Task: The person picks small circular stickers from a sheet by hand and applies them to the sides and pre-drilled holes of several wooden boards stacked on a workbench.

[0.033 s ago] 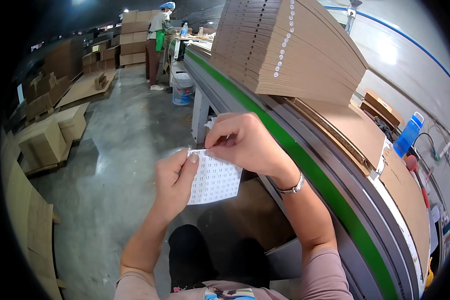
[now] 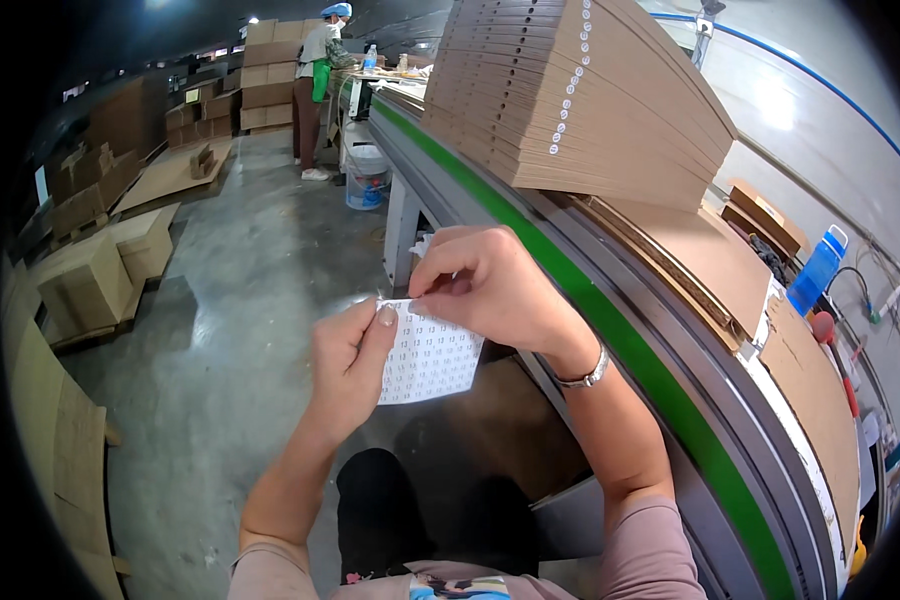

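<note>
A white sticker sheet (image 2: 432,362) printed with rows of small marks hangs in front of me, above the floor beside the bench. My left hand (image 2: 355,345) grips its left edge, thumb laid over the upper left corner. At the sheet's top edge, the thumb and fingertips of my right hand (image 2: 480,285) are pinched together against the paper. Whether a single sticker lies between those fingertips is hidden. Beyond my hands, a tall stack of flat brown cardboard (image 2: 610,110) carries a line of small round white stickers down its corner.
A long bench with a green strip (image 2: 610,300) runs along my right. On it lie cardboard sheets (image 2: 670,250) and a blue bottle (image 2: 818,270). Cardboard boxes (image 2: 85,285) stand at the left. A co-worker (image 2: 315,90) stands far ahead near a bucket (image 2: 365,180).
The lower edge of the sticker sheet has lifted very slightly. Both hands keep their places.
</note>
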Demonstrator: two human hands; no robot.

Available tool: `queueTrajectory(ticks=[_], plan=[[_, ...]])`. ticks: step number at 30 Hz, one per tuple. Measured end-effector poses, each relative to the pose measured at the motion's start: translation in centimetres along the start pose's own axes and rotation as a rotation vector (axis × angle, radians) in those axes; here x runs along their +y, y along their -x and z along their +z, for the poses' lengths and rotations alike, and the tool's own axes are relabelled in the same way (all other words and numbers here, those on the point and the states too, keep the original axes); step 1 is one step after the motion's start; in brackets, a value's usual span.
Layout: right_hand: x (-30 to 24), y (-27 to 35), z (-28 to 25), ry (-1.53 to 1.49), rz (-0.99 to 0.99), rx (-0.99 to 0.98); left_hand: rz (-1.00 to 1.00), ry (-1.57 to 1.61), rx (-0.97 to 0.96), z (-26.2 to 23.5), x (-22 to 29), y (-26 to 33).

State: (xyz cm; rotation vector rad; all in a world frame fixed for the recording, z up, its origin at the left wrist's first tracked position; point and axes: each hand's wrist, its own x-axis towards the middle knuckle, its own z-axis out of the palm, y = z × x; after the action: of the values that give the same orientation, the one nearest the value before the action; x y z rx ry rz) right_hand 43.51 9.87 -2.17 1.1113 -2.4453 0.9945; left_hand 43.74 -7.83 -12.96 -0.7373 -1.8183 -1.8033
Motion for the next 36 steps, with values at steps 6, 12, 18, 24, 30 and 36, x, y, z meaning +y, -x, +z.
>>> queueTrajectory(ticks=[6,12,18,24,30,36], plan=[[0.2,-0.1,1.0,0.057,-0.096,0.022,-0.002,0.044,-0.007,0.2,0.5,0.2],[1.1,0.2,1.4,0.202,-0.170,0.047,-0.023,-0.038,-0.050,-0.1,-0.3,0.1],[2.5,1.2,-0.3,-0.220,0.013,0.192,-0.112,0.136,0.043,1.0,-0.3,-0.4],[5.0,-0.6,-4.3,-0.591,0.204,0.815,-0.187,0.086,-0.003,0.5,-1.5,0.7],[4.2,-0.6,-6.3,-0.527,0.147,0.949,-0.189,0.124,-0.031,0.6,-1.6,1.3],[5.7,-1.1,-7.0,-0.392,0.174,0.918,-0.213,0.140,-0.032,0.8,-2.4,1.7]])
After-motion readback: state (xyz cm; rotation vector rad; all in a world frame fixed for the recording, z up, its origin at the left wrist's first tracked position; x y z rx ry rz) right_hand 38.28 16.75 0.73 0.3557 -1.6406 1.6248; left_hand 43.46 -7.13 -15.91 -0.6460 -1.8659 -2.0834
